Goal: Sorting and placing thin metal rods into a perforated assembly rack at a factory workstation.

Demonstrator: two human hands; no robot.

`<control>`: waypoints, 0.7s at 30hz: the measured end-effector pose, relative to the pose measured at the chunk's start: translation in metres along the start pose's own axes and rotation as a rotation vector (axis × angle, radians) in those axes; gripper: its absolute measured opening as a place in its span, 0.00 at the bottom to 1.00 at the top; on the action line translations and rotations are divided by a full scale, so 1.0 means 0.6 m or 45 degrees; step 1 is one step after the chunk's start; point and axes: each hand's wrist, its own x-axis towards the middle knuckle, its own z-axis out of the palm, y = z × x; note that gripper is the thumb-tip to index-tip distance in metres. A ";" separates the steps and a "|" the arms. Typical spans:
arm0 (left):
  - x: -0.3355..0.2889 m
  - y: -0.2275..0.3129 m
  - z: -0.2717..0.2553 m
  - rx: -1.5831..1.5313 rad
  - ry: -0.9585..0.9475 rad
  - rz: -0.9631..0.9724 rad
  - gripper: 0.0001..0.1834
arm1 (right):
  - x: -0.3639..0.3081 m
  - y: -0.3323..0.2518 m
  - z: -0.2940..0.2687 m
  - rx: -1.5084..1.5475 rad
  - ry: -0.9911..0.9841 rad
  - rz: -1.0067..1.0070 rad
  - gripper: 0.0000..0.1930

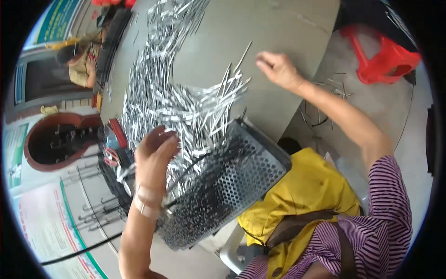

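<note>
A large heap of thin silvery metal strips [153,88] spreads over the grey table. At the heap's near left side is my left hand [157,148], its loosely bent fingers apart from the thumb and no strip visible between them. My right hand [280,69] hovers over the table to the right of the heap, slightly blurred, fingers half curled with nothing seen in them. A single thin strip [243,56] slants up from the heap's edge near it. Between my arms, a black perforated plastic basket [265,151] sits tilted at the table's near edge, holding many small dark pieces.
A red plastic stool [388,60] stands on the floor at the right, with loose strips [341,88] scattered near it. At the left are red-handled scissors [111,157], a rack with metal hooks [100,204] and a reddish-brown round container [42,146]. Another person [81,65] sits at the far left.
</note>
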 end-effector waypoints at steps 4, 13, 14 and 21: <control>0.203 -0.139 -0.026 0.659 0.296 -0.084 0.50 | 0.008 -0.025 0.014 -0.038 -0.029 -0.125 0.07; 0.270 -0.144 0.041 1.300 0.404 -0.386 0.63 | -0.001 -0.026 0.015 -0.001 0.081 -0.142 0.05; 0.291 -0.170 0.018 1.423 0.412 -0.516 0.62 | -0.003 -0.025 0.017 0.009 0.097 -0.160 0.05; 0.359 -0.332 -0.145 1.300 -0.070 -0.302 0.28 | 0.004 -0.019 0.021 0.112 0.008 -0.141 0.04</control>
